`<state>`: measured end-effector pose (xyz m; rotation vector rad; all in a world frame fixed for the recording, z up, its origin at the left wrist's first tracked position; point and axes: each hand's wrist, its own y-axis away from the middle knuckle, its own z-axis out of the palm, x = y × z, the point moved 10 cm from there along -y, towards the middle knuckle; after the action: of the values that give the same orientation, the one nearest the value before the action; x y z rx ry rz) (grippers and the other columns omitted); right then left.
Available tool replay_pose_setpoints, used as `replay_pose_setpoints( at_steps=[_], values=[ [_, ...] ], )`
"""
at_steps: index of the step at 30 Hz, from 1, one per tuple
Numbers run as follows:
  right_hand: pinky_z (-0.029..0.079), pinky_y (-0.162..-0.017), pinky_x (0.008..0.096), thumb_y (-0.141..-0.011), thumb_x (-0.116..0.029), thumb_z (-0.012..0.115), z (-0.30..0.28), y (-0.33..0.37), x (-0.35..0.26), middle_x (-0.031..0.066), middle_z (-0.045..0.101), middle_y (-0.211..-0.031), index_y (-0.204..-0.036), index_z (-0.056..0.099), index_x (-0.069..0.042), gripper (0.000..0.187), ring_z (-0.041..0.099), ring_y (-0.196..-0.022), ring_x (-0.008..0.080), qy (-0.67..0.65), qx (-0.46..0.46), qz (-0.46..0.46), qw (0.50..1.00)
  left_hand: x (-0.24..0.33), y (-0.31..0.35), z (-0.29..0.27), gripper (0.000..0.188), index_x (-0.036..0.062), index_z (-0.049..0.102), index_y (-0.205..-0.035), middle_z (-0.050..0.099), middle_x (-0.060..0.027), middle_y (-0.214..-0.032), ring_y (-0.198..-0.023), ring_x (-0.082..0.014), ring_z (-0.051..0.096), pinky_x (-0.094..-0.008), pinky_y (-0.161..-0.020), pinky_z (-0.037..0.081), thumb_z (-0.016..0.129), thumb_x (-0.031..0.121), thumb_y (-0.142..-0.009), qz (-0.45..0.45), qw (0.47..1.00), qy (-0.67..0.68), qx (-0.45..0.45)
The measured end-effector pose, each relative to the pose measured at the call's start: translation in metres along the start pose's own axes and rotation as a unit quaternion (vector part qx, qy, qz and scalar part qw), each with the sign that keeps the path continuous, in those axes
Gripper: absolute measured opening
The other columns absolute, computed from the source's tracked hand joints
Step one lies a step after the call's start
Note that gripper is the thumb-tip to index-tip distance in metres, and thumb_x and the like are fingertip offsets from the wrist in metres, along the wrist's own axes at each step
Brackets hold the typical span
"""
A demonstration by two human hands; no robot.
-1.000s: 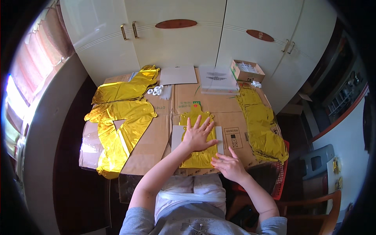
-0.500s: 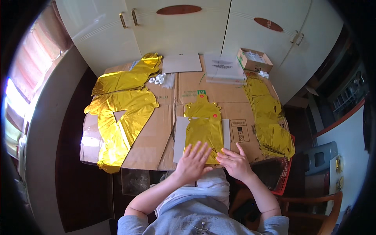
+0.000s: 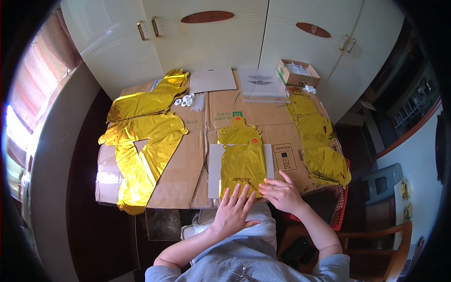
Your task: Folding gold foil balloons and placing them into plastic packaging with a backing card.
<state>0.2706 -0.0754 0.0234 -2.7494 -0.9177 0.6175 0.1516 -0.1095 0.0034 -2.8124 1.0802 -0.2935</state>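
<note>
A gold foil balloon (image 3: 242, 157) lies flat on a grey card sheet (image 3: 213, 169) at the near edge of a cardboard-covered table (image 3: 188, 160). My left hand (image 3: 233, 211) rests palm down at the balloon's near edge, fingers spread and touching the foil. My right hand (image 3: 281, 191) lies beside it on the balloon's near right corner, fingers curled toward the foil. Neither hand grips anything.
Large gold foil balloons (image 3: 141, 136) cover the table's left side and a stack of gold foil (image 3: 319, 141) its right. At the back lie a grey card (image 3: 212, 80), a clear packet stack (image 3: 262, 84), a small open box (image 3: 297, 73) and white rings (image 3: 184, 99). White cupboards stand behind.
My left hand slid from the middle of the balloon toward me to its near edge. My right hand stayed by the near right corner.
</note>
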Motion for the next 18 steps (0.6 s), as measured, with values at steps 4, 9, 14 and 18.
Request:
replay_pose_setpoints(
  at_steps=[4,9,14,18],
  values=[
    [0.034,-0.110,0.0449,-0.083,-0.024,0.071,-0.011,-0.022,0.011,0.0027,0.069,-0.112,-0.102,0.072,-0.014,0.021,0.059,-0.115,0.0215,-0.033,-0.008,-0.046,0.998,0.005,0.001,0.005,0.090,0.0112,0.041,-0.145,0.038,-0.0185,-0.149,-0.140,-0.0367,0.031,-0.0578,-0.112,0.021,0.048,0.074,-0.081,0.004,0.999,-0.038,-0.010],
    [0.040,-0.100,0.0437,-0.085,-0.022,0.069,-0.016,-0.075,0.094,0.0083,0.065,-0.107,-0.112,0.061,-0.008,0.032,0.054,-0.112,0.0310,-0.048,0.068,0.064,0.994,0.007,0.003,0.007,0.093,0.0101,0.043,-0.143,0.039,-0.0212,-0.147,-0.140,-0.0401,0.030,-0.0600,-0.112,0.020,0.043,0.078,-0.080,0.007,0.998,-0.063,-0.008],
    [0.044,-0.084,0.0344,-0.087,-0.018,0.068,0.011,-0.106,0.138,0.0040,0.059,-0.092,-0.116,0.054,-0.006,0.035,0.054,-0.091,0.0199,-0.148,-0.084,0.157,0.973,0.009,0.004,0.006,0.093,0.0102,0.044,-0.143,0.039,-0.0217,-0.147,-0.139,-0.0412,0.031,-0.0620,-0.110,0.020,0.045,0.078,-0.079,0.006,0.997,-0.072,-0.006],
    [0.041,-0.075,0.0220,-0.090,-0.008,0.066,0.023,-0.109,0.150,-0.0035,0.049,-0.085,-0.114,0.054,-0.006,0.027,0.045,-0.079,0.0064,-0.357,-0.129,0.176,0.908,0.009,0.002,0.007,0.094,0.0109,0.044,-0.143,0.039,-0.0218,-0.147,-0.139,-0.0425,0.031,-0.0647,-0.108,0.022,0.048,0.078,-0.077,0.008,0.997,-0.076,-0.009]
  ],
)
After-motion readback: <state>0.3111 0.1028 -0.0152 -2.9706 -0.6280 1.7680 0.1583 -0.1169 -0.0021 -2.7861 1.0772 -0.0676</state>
